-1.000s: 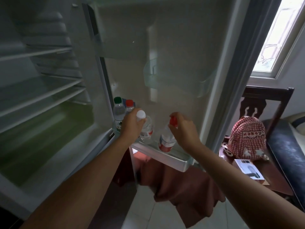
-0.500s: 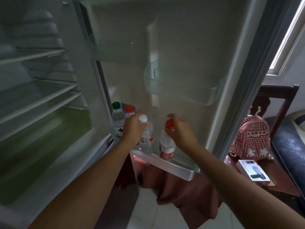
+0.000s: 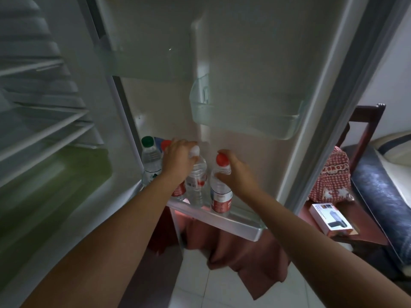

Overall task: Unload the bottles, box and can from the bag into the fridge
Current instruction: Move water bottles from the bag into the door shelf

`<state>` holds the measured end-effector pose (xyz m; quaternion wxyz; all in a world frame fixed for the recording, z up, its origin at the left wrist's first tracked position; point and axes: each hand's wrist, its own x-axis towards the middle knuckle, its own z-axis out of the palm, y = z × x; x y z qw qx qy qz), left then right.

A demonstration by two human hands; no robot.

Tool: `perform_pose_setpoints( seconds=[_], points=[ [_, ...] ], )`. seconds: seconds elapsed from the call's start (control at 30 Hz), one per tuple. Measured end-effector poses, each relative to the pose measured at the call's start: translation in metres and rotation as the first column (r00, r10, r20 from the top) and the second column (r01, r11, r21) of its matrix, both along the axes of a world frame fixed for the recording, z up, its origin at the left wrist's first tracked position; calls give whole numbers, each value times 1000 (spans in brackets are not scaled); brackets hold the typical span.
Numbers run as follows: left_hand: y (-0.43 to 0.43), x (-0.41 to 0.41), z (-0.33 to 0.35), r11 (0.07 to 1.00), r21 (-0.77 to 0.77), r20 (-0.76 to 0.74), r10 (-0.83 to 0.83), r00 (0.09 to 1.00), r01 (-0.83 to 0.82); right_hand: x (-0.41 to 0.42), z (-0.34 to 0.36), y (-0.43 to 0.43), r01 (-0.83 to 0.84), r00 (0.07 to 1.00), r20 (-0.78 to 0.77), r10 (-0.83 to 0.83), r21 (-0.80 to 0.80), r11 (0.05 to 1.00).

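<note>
Two water bottles are being set down at once on the bottom door shelf (image 3: pixel 235 225) of the open fridge. The white-capped bottle (image 3: pixel 196 174) is held by the left hand (image 3: pixel 179 161), closed around its neck and cap, and the red-capped bottle (image 3: pixel 220 190) is held by the right hand (image 3: pixel 233 172), closed on its shoulder just below the cap. Both bottles stand upright with their bases at or near the shelf floor; whether they rest fully on it cannot be told. Just to the left, a green-capped bottle (image 3: pixel 151 161) and another red-capped one, mostly hidden behind the left hand, are already in the shelf. The step is best finished by lowering each bottle straight down until its weight is carried, then releasing one hand at a time so neither is tipped against its neighbour. The box (image 3: pixel 331 218) lies on the chair (image 3: pixel 367 236) beside the red checked bag (image 3: pixel 332 181), and is judged to be left for later.
</note>
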<state>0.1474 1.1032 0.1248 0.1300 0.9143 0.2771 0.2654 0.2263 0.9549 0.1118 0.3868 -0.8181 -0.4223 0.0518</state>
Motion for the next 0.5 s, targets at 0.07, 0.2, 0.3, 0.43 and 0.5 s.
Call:
perform_pose_setpoints(
  seconds=[0.07, 0.2, 0.3, 0.43, 0.5],
  points=[
    [4, 1, 2, 997, 71, -37, 9, 999, -7, -1, -1, 5, 5, 1000, -6, -5, 16, 1000],
    [10, 2, 4, 995, 95, -65, -7, 998, 13, 0, -2, 14, 8, 1000, -26, -7, 58, 998],
    [15, 2, 5, 995, 97, -62, -12, 998, 18, 1, -4, 21, 3, 1000, -15, -2, 67, 998],
    [22, 0, 5, 994, 81, -40, -64, 997, 67, -1, -2, 30, -17, 1000, -8, 17, 65, 998],
    [24, -1, 4, 994, 74, -30, -73, 997, 75, -2, 0, 34, -30, 1000, -2, 31, 58, 998]
  ],
)
